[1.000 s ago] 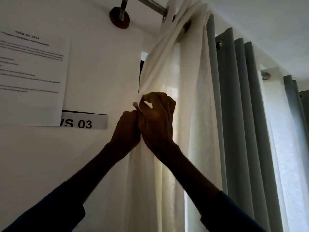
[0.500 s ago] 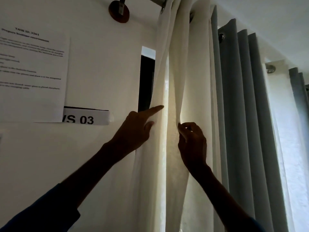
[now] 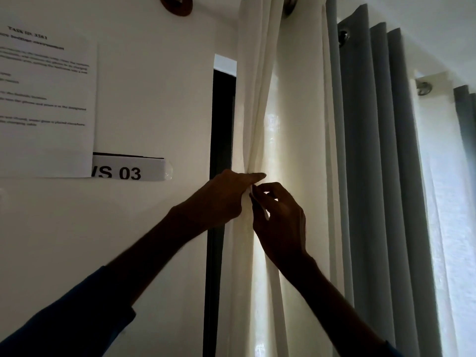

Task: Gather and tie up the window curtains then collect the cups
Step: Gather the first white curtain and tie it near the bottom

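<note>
Two curtains: a white curtain [image 3: 260, 99] and a grey curtain [image 3: 373, 150] hang from above the hands. The white one runs down between both hands, and the grey one hangs to the right of the right hand, apart from it.
Wall [image 3: 154, 99]: pale, spreading to the left of the left hand.
Printed sheet [image 3: 46, 106]: stuck to the wall up and to the left of the left hand; its text is too blurred to read.
Window frame [image 3: 221, 124]: a dark upright strip behind the left wrist, between the wall and the white curtain.
Left hand [image 3: 226, 199]: grips the bunched white curtain, with the forefinger laid straight across the gather.
Right hand [image 3: 280, 220]: just beside the left hand and touching it, its thumb and fingertips [image 3: 253, 194] pinching the same gathered fold.
Label [image 3: 128, 171]: reads "VS 03", just left of the left hand, below the sheet.
Bracket [image 3: 177, 6]: a round brown mount high above the left hand.
</note>
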A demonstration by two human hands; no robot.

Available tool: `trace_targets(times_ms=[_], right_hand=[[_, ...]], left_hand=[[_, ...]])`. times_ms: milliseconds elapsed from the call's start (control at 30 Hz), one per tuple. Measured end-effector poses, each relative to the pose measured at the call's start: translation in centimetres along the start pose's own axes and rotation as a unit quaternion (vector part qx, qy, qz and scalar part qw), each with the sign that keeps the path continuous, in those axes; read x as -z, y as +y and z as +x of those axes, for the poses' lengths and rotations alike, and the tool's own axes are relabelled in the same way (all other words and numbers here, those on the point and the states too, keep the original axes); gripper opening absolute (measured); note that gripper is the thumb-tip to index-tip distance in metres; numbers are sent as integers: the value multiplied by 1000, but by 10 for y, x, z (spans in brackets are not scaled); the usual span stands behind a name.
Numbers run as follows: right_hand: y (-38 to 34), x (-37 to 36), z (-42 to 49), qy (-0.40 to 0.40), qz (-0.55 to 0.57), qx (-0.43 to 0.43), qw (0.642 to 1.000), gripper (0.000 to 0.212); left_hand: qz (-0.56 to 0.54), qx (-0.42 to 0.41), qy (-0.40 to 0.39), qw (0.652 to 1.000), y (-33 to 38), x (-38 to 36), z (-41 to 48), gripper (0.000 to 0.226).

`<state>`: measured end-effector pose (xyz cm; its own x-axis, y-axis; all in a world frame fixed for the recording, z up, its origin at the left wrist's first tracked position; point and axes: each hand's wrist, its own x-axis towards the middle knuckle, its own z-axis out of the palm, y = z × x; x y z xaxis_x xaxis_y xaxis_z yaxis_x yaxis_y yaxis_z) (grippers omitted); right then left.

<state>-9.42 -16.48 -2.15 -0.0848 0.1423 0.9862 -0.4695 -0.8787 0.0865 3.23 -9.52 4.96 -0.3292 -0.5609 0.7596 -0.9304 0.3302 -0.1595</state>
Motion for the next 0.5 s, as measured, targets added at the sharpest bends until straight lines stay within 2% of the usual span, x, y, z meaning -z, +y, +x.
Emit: trace_targets(times_ms=[100, 333, 500], right_hand=[[0, 2, -1, 12, -4, 16, 1000, 30], [15, 17, -3, 9, -33, 30, 999, 46], [6, 19, -8, -33, -12, 24, 999, 34]], left_hand=[[-34, -1, -7, 999, 5, -2, 0, 60], [-76, 44, -17, 996, 23, 1, -1, 52], [-43, 15, 2, 999, 30, 2, 4, 45]])
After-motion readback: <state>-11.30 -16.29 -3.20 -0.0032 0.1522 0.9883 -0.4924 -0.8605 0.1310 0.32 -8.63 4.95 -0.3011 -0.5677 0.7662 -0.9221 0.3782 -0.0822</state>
